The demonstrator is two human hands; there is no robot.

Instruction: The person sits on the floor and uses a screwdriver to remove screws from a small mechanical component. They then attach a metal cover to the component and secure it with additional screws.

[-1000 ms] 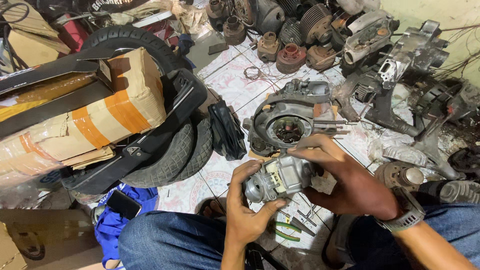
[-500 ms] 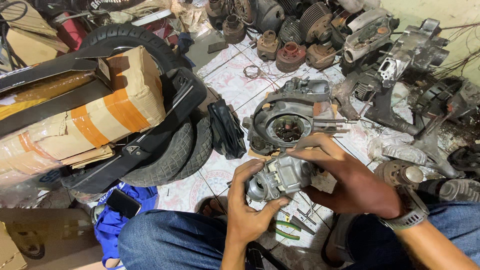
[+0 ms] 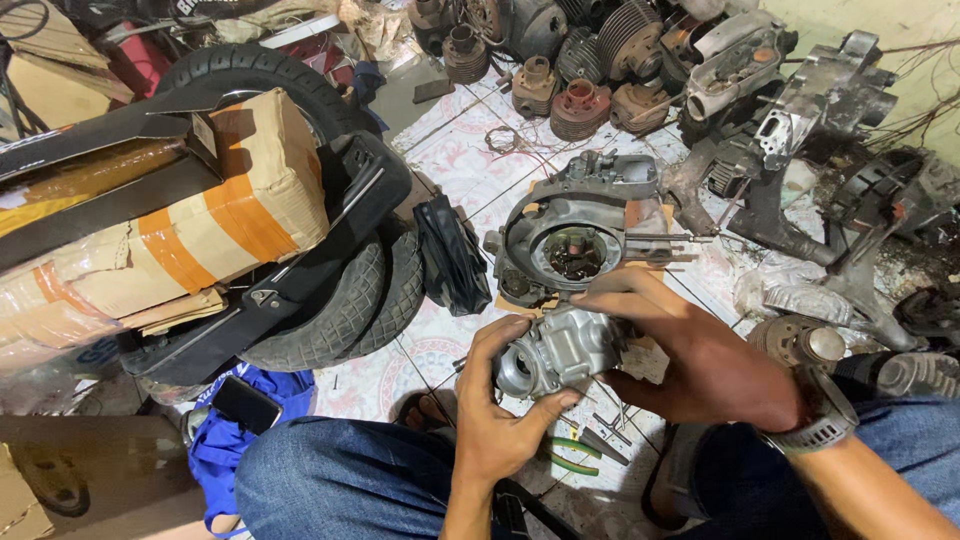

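Note:
A small grey metal carburettor (image 3: 558, 352) is held over my lap by both hands. My left hand (image 3: 500, 410) grips it from below and from the left, thumb under its round opening. My right hand (image 3: 690, 355) covers its right side and top, with a watch on that wrist. Just beyond it on the tiled floor lies a round engine casing (image 3: 575, 240) with studs sticking out to the right.
Two tyres (image 3: 350, 300) and a taped cardboard box (image 3: 200, 220) lie at the left. Several engine cylinders (image 3: 580, 105) and engine blocks (image 3: 790, 110) crowd the back and right. Green-handled pliers (image 3: 570, 455) lie between my knees. A blue cloth (image 3: 250, 420) is at the lower left.
My hands have turned the carburettor slightly and shifted their fingers on it. Everything else has stayed put.

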